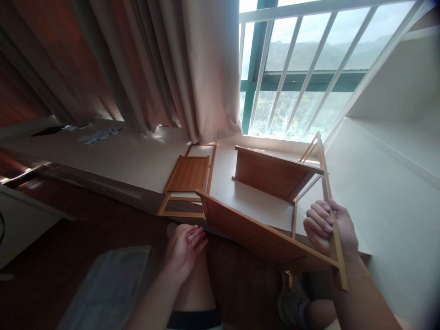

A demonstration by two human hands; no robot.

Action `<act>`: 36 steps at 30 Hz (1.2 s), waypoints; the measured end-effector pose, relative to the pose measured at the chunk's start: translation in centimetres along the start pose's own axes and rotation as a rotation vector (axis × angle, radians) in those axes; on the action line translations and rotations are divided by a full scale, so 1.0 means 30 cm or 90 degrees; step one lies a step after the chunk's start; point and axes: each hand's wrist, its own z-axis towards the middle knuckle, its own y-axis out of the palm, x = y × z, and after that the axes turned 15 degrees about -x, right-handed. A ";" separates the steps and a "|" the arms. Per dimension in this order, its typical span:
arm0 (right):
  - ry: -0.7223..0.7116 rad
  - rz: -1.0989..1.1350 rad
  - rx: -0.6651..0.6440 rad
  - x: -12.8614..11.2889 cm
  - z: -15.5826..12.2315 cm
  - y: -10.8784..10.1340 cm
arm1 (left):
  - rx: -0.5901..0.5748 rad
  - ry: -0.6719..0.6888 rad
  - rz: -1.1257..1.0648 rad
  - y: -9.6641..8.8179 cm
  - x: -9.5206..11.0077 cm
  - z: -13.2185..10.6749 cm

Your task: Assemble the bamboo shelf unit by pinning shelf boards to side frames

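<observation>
The right fingers [318, 221] grasp the wooden frame [254, 233] — the left fingers [197, 238], unclenched, hang over one leg [197, 286].

White window ledge [137, 158] | left: dark flat item [48, 131], crumpled cloth [99, 135] | middle: panelled wooden frame [189, 173]

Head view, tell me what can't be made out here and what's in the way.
All in the head view:
Wooden frame: the gripped stretch of its rail, partly hidden by the right hand.
Pale item: cut off by the bottom edge, too blurred to identify.
Crumpled item: too small and blurred to identify.
Window: its left end, hidden by the curtain.
</observation>
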 end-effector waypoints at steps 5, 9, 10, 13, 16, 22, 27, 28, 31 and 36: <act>-0.005 0.020 -0.005 -0.008 -0.014 0.003 | -0.057 -0.149 -0.003 0.053 -0.101 0.107; -0.002 0.017 0.002 -0.035 -0.035 -0.013 | -0.163 -0.176 -0.054 0.055 -0.178 0.176; -0.001 0.014 0.005 -0.045 -0.041 -0.020 | -0.188 -0.174 -0.062 0.052 -0.192 0.187; -0.004 0.005 0.012 -0.072 -0.055 -0.042 | -0.234 -0.172 -0.048 0.049 -0.211 0.211; -0.017 -0.010 0.010 -0.079 -0.055 -0.052 | -0.258 -0.149 0.014 0.062 -0.206 0.237; -0.050 -0.054 0.029 -0.041 -0.023 -0.041 | -0.269 -0.121 0.099 0.099 -0.173 0.304; -0.051 -0.126 0.059 -0.020 0.003 -0.032 | -0.275 -0.120 0.147 0.098 -0.158 0.338; -0.047 -0.144 0.065 -0.018 0.008 -0.031 | -0.263 -0.119 0.156 0.098 -0.159 0.341; -0.027 -0.202 0.099 -0.009 0.016 -0.034 | -0.230 -0.107 0.166 0.105 -0.165 0.339; -0.031 -0.319 0.220 -0.006 -0.032 -0.062 | -0.170 -0.116 0.197 0.117 -0.178 0.320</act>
